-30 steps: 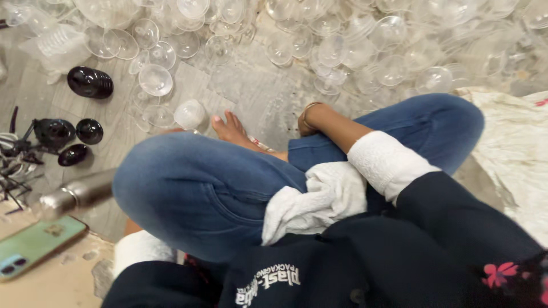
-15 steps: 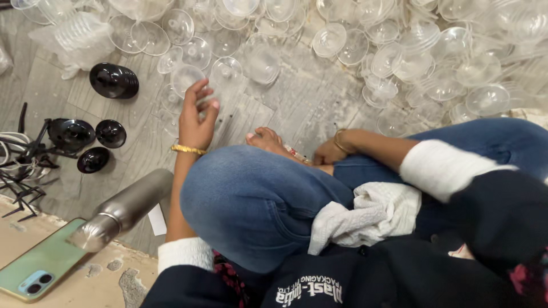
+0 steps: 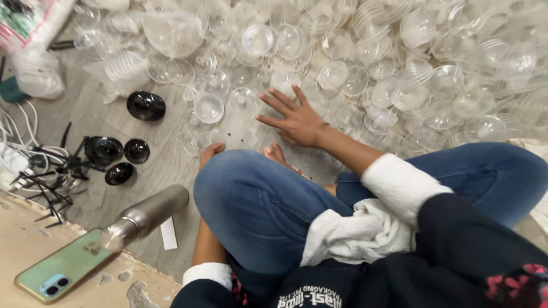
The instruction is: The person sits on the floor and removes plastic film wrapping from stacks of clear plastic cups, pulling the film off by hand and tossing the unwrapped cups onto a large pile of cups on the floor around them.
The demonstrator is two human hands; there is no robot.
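A heap of clear plastic domes and cups (image 3: 399, 51) covers the grey floor ahead of my crossed legs in blue jeans (image 3: 257, 205). My right hand (image 3: 294, 120) reaches forward, palm down with fingers spread, over the floor at the near edge of the heap; a clear cup (image 3: 283, 81) lies just past its fingertips. It holds nothing. My left hand (image 3: 210, 151) is mostly hidden behind my left knee; only its fingertips show near the floor. A single clear dome (image 3: 209, 107) lies a little beyond it.
Several black domes (image 3: 145, 105) (image 3: 103, 149) lie to the left beside black clips and white cables (image 3: 34, 165). A steel bottle (image 3: 145, 215) and a green phone (image 3: 63, 265) lie near left. A white cloth (image 3: 354, 234) rests in my lap.
My left hand has dropped from the clear cups to beside my knee. My right hand has moved from near my foot forward to the heap's edge, fingers spread.
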